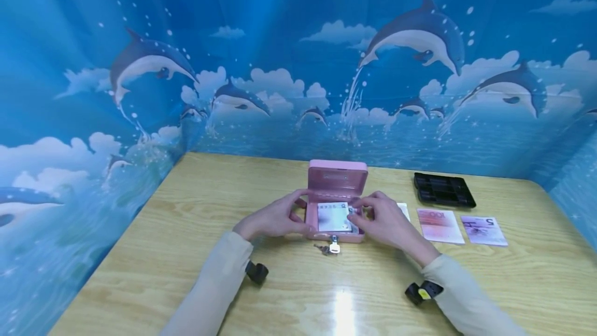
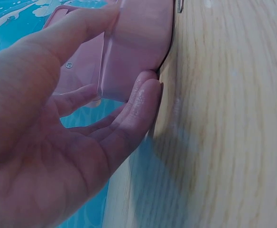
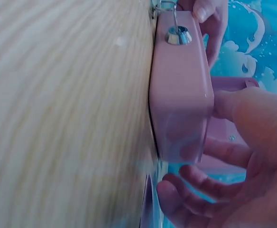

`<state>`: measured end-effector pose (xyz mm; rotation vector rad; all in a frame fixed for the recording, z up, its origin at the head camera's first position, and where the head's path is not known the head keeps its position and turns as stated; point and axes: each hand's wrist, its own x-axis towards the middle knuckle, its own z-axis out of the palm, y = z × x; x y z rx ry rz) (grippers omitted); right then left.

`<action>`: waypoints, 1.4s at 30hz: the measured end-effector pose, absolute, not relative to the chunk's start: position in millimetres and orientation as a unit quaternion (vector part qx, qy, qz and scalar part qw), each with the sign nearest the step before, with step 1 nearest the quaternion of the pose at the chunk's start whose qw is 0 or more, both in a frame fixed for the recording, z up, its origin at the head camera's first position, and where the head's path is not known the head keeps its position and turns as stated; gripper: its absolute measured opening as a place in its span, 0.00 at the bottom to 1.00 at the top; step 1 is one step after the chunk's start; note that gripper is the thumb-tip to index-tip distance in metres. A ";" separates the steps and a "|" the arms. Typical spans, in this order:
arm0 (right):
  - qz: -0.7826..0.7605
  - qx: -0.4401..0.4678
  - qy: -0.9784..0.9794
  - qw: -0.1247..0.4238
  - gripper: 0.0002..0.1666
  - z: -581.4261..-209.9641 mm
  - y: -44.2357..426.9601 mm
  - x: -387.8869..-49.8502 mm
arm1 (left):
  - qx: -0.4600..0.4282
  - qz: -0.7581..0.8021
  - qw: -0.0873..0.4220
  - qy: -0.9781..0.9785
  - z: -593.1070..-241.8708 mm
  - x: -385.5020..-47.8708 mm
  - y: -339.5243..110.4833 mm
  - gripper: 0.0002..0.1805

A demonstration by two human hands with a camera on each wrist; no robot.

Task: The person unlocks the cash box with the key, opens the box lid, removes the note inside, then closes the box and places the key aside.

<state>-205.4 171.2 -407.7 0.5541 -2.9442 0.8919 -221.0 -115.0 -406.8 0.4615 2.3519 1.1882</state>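
A pink cash box point(image 1: 336, 237) stands on the table with its lid raised at the back. Banknotes point(image 1: 332, 217) lie inside, a pale one uppermost. From the left side my left hand point(image 1: 280, 215) holds the box, thumb near the front corner and fingers along the side wall. My right hand point(image 1: 384, 219) reaches over the right rim, thumb and forefinger spread apart at the notes. In the right wrist view its other fingers point(image 3: 193, 185) stay outside the box; the thumb tip is hidden behind the rim. Keys point(image 1: 333, 246) hang from the front lock.
At the back right sits a black compartment tray point(image 1: 445, 191). Before it lie a reddish 100 note point(image 1: 440, 226) and a purple 5 note point(image 1: 484, 231), with another pale note point(image 1: 403, 210) partly behind my right hand. A dolphin-print curtain point(image 1: 280, 66) surrounds the wooden table point(image 1: 186, 232).
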 end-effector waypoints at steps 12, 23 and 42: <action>0.243 0.127 -0.962 -0.005 0.30 -408.7 150.1 -208.4 | 0.168 0.434 0.231 0.854 -404.9 -219.6 -114.8 0.52; 0.224 0.124 -0.967 -0.017 0.32 -403.4 149.1 -206.9 | 0.165 0.433 0.229 0.856 -405.2 -219.1 -114.8 0.53; 0.216 0.149 -0.965 -0.031 0.30 -402.7 146.4 -215.1 | 0.169 0.442 0.236 0.849 -404.7 -219.5 -115.5 0.53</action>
